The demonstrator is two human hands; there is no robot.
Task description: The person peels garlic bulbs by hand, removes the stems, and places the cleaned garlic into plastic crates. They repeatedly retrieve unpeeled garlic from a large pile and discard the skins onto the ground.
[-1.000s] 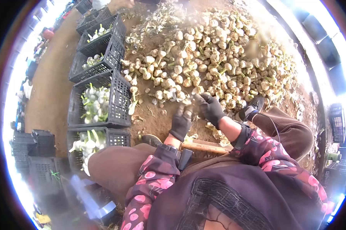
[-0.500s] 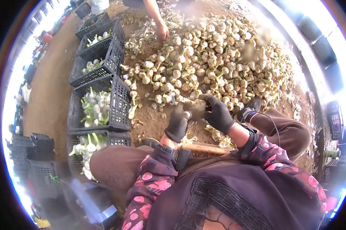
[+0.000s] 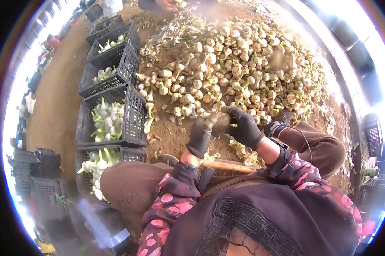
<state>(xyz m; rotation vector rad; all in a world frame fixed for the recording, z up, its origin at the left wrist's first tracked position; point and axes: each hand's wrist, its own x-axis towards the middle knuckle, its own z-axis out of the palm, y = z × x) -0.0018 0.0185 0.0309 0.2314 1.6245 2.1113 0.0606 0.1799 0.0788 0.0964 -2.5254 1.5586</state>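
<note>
Both my hands, in dark gloves, meet in front of the heap of garlic bulbs (image 3: 252,68). My right hand (image 3: 243,127) is closed round a garlic bulb (image 3: 222,119), partly blurred and half hidden by the fingers. Close beside it on the left, my left hand (image 3: 202,133) has its fingers bent against the bulb, with a pale wrapping on one finger or thumb. Whether it also holds a small tool cannot be made out. Below the hands a wooden bar (image 3: 228,166) lies across between my legs.
Black crates (image 3: 135,115) with cleaned white garlic (image 3: 108,121) stand in a row on the left. At the top, another person's hand (image 3: 167,4) holds a bulb. Loose skins (image 3: 243,151) lie near my right foot (image 3: 282,121). Stacked crates (image 3: 374,134) stand far right.
The other person's hand has gone from the heap up to the top edge and now has a bulb. My left hand has turned more upright against the bulb.
</note>
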